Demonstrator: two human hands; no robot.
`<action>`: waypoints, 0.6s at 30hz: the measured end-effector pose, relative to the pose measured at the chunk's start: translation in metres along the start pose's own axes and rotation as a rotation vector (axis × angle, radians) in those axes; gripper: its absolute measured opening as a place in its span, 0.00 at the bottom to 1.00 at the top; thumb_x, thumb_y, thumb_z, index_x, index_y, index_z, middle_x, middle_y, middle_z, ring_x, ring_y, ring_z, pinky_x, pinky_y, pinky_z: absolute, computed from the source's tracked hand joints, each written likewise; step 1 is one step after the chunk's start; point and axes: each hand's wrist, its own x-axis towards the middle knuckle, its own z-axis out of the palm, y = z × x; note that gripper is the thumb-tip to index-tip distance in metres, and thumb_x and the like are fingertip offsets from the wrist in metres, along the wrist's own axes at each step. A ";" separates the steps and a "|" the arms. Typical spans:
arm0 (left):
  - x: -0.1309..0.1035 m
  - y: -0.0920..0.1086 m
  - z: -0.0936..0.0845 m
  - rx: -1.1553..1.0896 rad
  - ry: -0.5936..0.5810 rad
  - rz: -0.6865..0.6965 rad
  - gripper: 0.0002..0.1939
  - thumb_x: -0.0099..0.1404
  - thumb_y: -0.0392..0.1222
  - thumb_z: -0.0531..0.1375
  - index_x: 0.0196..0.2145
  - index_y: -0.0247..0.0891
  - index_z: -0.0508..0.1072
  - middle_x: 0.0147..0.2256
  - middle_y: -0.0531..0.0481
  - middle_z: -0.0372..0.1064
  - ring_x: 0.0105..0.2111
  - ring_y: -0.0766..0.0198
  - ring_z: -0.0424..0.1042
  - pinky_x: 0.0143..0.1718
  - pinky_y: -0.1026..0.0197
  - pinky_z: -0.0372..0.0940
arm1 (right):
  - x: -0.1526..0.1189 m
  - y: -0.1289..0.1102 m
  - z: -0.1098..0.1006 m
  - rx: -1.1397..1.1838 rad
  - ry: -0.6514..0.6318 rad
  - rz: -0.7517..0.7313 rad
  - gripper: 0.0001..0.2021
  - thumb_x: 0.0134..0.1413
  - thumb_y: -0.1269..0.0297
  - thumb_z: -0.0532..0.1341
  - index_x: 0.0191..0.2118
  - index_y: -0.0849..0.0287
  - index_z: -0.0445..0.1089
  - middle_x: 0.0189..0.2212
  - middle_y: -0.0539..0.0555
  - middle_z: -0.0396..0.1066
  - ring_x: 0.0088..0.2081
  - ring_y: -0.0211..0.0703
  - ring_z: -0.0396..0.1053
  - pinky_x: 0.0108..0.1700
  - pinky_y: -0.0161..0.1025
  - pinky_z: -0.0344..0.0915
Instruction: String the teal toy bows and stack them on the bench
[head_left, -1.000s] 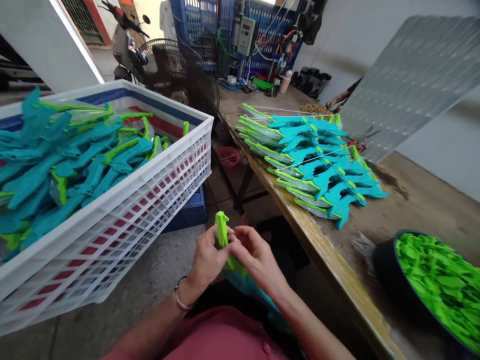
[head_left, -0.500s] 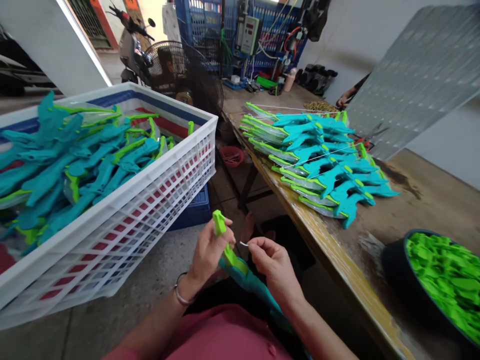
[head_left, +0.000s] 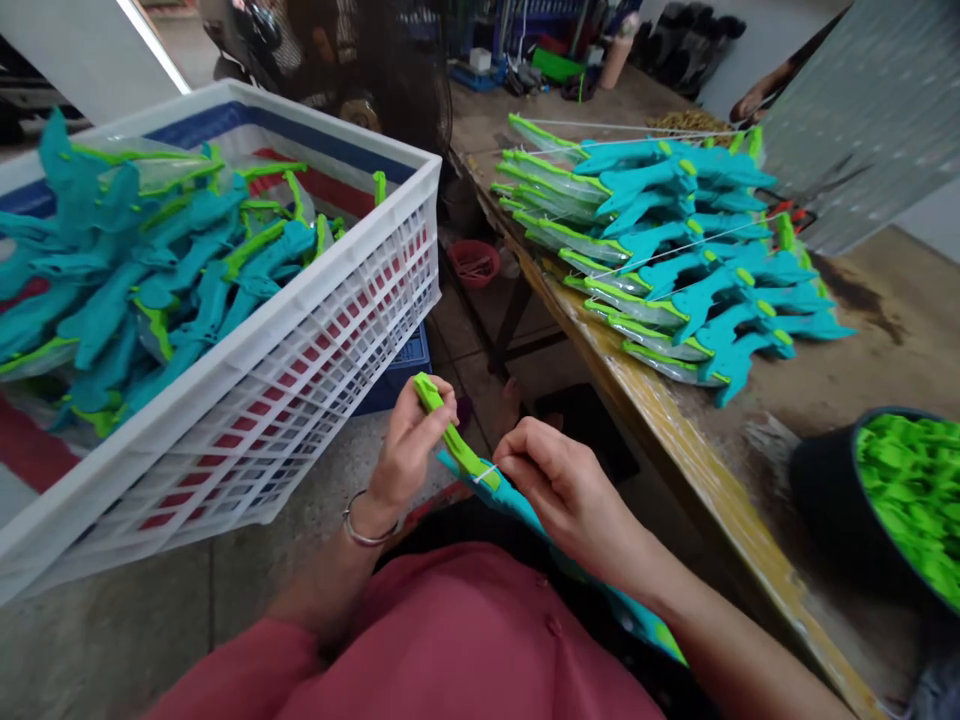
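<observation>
My left hand [head_left: 409,450] is closed round the lime-green tip of a plastic toy bow [head_left: 514,500], whose turquoise middle slants down across my lap to the right. A white string [head_left: 486,474] lies over the green limb near where it meets the turquoise part. My right hand [head_left: 559,485] pinches that string between thumb and forefinger, just right of the limb. Part of the bow is hidden behind my right hand and forearm.
A white basket [head_left: 337,310] full of turquoise and green bows stands at left. On the table [head_left: 720,500] at right lie rows of similar bows [head_left: 675,260], scissors [head_left: 806,215] and a black tub [head_left: 832,500] of green pieces. Another person's hand [head_left: 757,100] shows at the back.
The view has tilted downward. My right hand has brought the string onto the green limb; before, it held the string end just off it. My left hand still grips the green tip.
</observation>
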 end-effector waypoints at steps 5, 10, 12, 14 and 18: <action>-0.010 0.012 0.018 -0.225 -0.109 0.050 0.30 0.69 0.71 0.51 0.31 0.39 0.69 0.29 0.49 0.61 0.31 0.59 0.63 0.37 0.56 0.63 | 0.011 -0.034 -0.006 -0.164 0.077 -0.192 0.08 0.71 0.70 0.53 0.38 0.57 0.65 0.34 0.50 0.66 0.34 0.36 0.66 0.34 0.34 0.61; -0.025 0.012 0.030 -0.314 -0.117 0.028 0.30 0.67 0.72 0.50 0.26 0.41 0.61 0.24 0.51 0.56 0.27 0.60 0.59 0.33 0.55 0.64 | 0.010 -0.037 0.013 -0.255 0.149 -0.293 0.07 0.70 0.73 0.52 0.41 0.56 0.63 0.34 0.51 0.64 0.33 0.38 0.65 0.32 0.36 0.63; -0.028 0.009 0.030 -0.333 -0.127 -0.004 0.30 0.66 0.72 0.51 0.26 0.42 0.59 0.24 0.52 0.55 0.27 0.61 0.58 0.34 0.54 0.65 | 0.007 -0.031 0.021 -0.301 0.139 -0.306 0.07 0.69 0.74 0.51 0.41 0.56 0.62 0.33 0.52 0.63 0.32 0.39 0.63 0.30 0.36 0.63; -0.029 0.007 0.029 -0.370 -0.148 -0.012 0.29 0.66 0.71 0.52 0.26 0.41 0.59 0.25 0.52 0.54 0.27 0.61 0.58 0.35 0.54 0.64 | 0.004 -0.026 0.025 -0.335 0.111 -0.317 0.07 0.68 0.75 0.50 0.42 0.57 0.62 0.33 0.52 0.62 0.31 0.39 0.62 0.30 0.36 0.63; -0.027 0.003 0.028 -0.478 -0.219 0.020 0.27 0.68 0.67 0.52 0.27 0.40 0.61 0.26 0.51 0.56 0.29 0.60 0.58 0.37 0.55 0.63 | 0.002 -0.020 0.030 -0.421 0.138 -0.376 0.07 0.69 0.75 0.50 0.44 0.58 0.62 0.33 0.52 0.61 0.30 0.38 0.61 0.27 0.34 0.60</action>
